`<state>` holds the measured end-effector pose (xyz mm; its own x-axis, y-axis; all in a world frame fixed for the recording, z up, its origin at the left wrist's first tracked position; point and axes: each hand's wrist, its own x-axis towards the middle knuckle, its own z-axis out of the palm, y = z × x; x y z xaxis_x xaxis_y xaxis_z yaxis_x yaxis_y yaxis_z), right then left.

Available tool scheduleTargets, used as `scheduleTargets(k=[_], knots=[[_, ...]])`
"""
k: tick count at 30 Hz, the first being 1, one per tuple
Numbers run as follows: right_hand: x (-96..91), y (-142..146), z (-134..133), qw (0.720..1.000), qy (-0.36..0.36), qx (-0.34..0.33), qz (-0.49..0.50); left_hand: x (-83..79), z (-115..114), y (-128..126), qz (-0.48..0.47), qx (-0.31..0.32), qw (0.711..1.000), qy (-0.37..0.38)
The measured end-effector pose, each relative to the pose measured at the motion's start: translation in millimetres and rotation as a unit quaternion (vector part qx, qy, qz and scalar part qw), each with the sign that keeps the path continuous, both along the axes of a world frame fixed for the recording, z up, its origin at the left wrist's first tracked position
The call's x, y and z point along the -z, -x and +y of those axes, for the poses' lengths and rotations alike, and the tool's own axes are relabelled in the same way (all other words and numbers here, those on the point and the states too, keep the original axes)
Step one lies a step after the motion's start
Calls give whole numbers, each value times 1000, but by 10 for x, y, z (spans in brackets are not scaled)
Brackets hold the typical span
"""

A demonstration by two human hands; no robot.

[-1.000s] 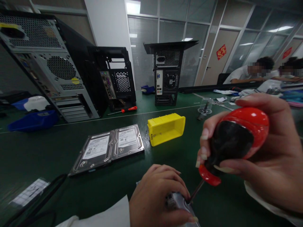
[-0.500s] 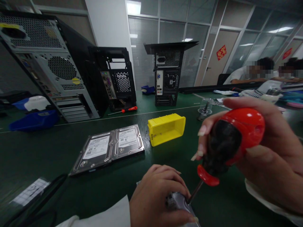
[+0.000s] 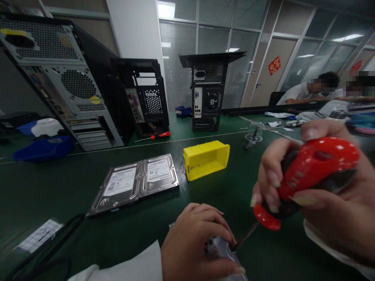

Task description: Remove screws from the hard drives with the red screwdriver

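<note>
My left hand (image 3: 196, 242) is wrapped over a silvery metal part (image 3: 223, 247) low in the middle of the view. Most of that part is hidden under my palm and fingers, so its kind does not show. In my right hand (image 3: 331, 195) is a screwdriver (image 3: 310, 179) with a thick red and black handle, held at a slant. Its shaft runs down to the left, and the tip meets the edge of the metal part beside my left fingers. Two hard drives (image 3: 124, 183) (image 3: 158, 171) lie label up, side by side, to the left.
A yellow bin (image 3: 206, 160) lies on its side beyond my hands, with small screws inside. Computer cases (image 3: 88, 78) (image 3: 206, 91) stand along the back. Another red-handled screwdriver (image 3: 160, 135) rests near them. A black cable (image 3: 49, 242) crosses the left. People (image 3: 304, 91) sit far right.
My right hand has swung the screwdriver's handle to the right and tilted it lower, while the tip stays at the metal part. My left hand keeps its place.
</note>
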<state>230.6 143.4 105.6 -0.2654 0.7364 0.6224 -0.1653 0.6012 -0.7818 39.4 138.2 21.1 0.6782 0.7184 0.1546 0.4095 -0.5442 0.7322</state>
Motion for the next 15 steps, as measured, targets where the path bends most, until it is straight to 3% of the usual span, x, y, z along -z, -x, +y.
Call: scheduleTargets(k=[7, 12, 15], knots=[[-45, -39, 27, 993, 99, -64, -8, 15, 23, -9, 3, 3, 1000, -10], [-38, -54, 35, 997, 63, -38, -24, 27, 13, -9, -19, -2, 1000, -14], [-28, -28, 42, 997, 56, -62, -3, 18, 1, -9, -18, -5, 1000, -12]])
